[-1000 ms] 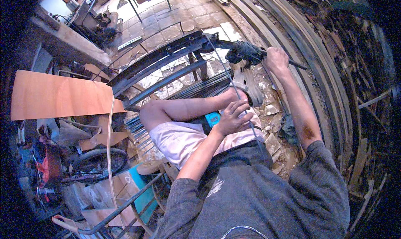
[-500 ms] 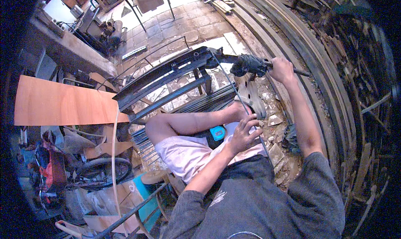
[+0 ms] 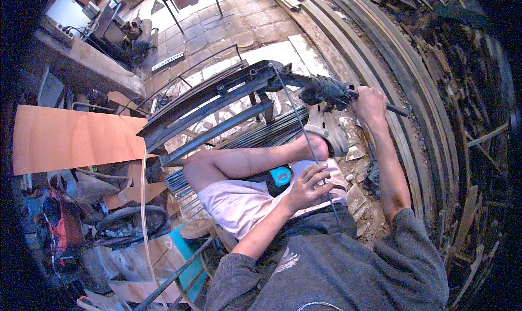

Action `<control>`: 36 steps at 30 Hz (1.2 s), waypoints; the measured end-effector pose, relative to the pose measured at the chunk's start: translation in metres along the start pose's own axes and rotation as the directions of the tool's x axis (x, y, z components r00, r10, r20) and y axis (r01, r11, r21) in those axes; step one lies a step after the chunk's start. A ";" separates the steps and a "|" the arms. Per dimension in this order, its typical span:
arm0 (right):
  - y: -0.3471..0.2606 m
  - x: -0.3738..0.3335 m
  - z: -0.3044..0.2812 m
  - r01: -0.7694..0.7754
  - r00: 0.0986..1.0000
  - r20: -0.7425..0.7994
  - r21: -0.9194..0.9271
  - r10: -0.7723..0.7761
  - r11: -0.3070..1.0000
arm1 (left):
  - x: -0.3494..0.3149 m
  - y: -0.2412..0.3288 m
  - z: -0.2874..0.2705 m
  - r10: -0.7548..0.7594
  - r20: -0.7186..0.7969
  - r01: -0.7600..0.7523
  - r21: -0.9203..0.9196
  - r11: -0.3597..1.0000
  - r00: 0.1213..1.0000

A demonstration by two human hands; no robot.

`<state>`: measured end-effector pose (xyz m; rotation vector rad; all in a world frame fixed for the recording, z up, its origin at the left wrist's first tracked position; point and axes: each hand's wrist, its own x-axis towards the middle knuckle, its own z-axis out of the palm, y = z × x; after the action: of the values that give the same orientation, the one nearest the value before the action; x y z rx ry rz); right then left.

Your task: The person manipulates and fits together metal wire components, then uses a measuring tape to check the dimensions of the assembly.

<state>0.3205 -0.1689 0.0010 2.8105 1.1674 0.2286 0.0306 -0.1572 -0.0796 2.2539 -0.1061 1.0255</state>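
Observation:
My right hand point(image 3: 371, 107) is wrapped round the dark bar handle point(image 3: 397, 110) of a lever, just past a bundle of black wrapping point(image 3: 324, 91) on its shaft. The lever joins the far end of a dark steel frame point(image 3: 209, 93) standing in front of me. A thin metal rod point(image 3: 293, 107) slants from that end down toward my waist. Over my lap, my left hand point(image 3: 309, 189) closes its fingers on the rod. A teal tape measure point(image 3: 281, 176) rests by my bent leg, left of that hand.
Long timber planks point(image 3: 375, 55) run along the right side. Many thin rods point(image 3: 266, 131) lie beyond my leg. At the left are an orange-brown wooden sheet point(image 3: 76, 139), a pale thin strip point(image 3: 143, 202) and a wheel point(image 3: 131, 224). Broken pieces point(image 3: 356, 198) litter the floor.
My left hand has come down and slightly left, closer to my waist, and the rod now stands steeper. My right hand stays on the lever handle, a little lower in the picture.

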 end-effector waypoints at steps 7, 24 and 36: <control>-0.016 -0.014 -0.020 -0.107 0.992 0.073 0.079 0.101 0.991 | -0.013 -0.007 -0.002 0.023 -0.071 -0.025 -0.026 0.999 0.997; -0.083 -0.084 -0.027 -0.096 0.929 0.173 0.967 -0.328 0.238 | 0.026 0.006 0.000 -0.048 0.181 0.056 -0.039 0.998 0.982; -0.130 -0.076 -0.033 0.188 0.978 -0.169 0.968 -0.120 0.167 | -0.003 0.031 -0.060 -0.459 -0.186 0.423 -0.205 0.883 0.869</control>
<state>0.1713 -0.1309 0.0080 3.5831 2.2487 -0.8637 -0.0203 -0.1467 -0.0363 1.8744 0.4018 0.9739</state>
